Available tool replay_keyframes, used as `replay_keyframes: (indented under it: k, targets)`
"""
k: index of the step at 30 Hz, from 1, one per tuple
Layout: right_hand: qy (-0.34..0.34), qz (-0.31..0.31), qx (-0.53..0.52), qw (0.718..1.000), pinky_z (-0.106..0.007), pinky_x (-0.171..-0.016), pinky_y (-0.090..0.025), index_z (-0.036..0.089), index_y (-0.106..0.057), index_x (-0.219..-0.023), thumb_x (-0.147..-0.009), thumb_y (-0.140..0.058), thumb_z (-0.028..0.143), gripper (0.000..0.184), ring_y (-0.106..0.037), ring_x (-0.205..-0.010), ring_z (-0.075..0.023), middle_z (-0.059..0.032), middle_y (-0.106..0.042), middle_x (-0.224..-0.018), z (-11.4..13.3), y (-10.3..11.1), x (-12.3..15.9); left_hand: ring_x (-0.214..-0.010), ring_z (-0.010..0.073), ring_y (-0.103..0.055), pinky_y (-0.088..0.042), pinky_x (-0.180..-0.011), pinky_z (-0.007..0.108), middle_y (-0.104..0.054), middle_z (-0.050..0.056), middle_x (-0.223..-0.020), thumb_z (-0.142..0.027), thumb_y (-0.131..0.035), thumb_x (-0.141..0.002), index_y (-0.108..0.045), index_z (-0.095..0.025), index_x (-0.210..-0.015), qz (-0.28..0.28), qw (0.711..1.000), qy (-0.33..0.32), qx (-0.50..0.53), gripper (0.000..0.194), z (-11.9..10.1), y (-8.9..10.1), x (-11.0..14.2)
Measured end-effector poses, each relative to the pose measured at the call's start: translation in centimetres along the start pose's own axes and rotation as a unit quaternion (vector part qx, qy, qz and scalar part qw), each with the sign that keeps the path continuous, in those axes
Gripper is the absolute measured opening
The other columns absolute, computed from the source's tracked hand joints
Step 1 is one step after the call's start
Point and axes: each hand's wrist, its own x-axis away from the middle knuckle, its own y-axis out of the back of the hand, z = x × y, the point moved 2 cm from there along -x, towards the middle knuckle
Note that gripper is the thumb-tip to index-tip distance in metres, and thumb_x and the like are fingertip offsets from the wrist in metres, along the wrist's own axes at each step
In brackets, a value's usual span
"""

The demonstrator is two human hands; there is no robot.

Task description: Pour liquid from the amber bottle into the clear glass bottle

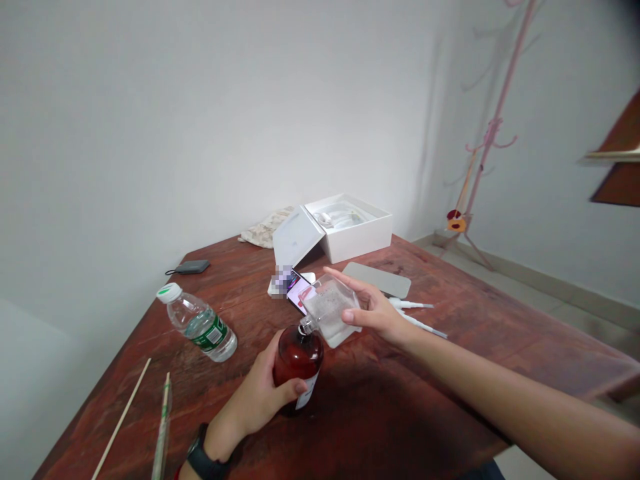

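My left hand [263, 387] is wrapped round a dark brown glass bottle [299, 357] with a white label, which stands on the wooden table. In my right hand [373, 310] is a clear, flat square bottle [330, 310], tilted on its side. Its narrow neck points down to the left and meets the open mouth of the brown bottle. Whether liquid is flowing between them I cannot tell. Just behind the clear bottle lies a phone [300, 290] with a lit screen.
A water bottle [203, 327] with a green label stands on the left, near a wooden stick [123, 417] and wrapped chopsticks [161, 427]. An open white box [357, 237] sits at the back. White-handled brushes [417, 323] and a grey flat case [380, 279] lie on the right of the table [390, 413].
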Motion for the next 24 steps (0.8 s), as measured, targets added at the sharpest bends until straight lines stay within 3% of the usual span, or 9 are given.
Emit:
replay_keyframes:
  k: [7, 24]
  targets:
    - [0.005, -0.013, 0.013, 1.000, -0.049, -0.112, -0.054, 0.031, -0.071, -0.146, -0.074, -0.098, 0.050, 0.079, -0.074, -0.123, -0.0321, -0.0062, -0.081, -0.130, -1.07, 0.28, 0.10, -0.139, 0.0424, -0.058, -0.040, -0.122, 0.049, -0.063, 0.019, -0.150, -0.082, -0.079, -0.087, -0.054, -0.016, -0.153, -0.012, 0.999, -0.039, 0.011, 0.097, -0.35, -0.17, -0.20]
    - [0.007, -0.017, 0.045, 0.999, -0.051, -0.118, -0.050, 0.030, -0.066, -0.151, -0.078, -0.094, 0.054, 0.082, -0.070, -0.130, -0.0334, -0.0073, -0.076, -0.140, -0.88, 0.14, 0.34, -0.137, 0.0409, -0.060, -0.044, -0.118, 0.046, -0.064, 0.016, -0.150, -0.080, -0.080, -0.087, -0.055, -0.018, -0.153, -0.014, 0.999, -0.032, -0.002, 0.093, -0.27, -0.03, -0.30]
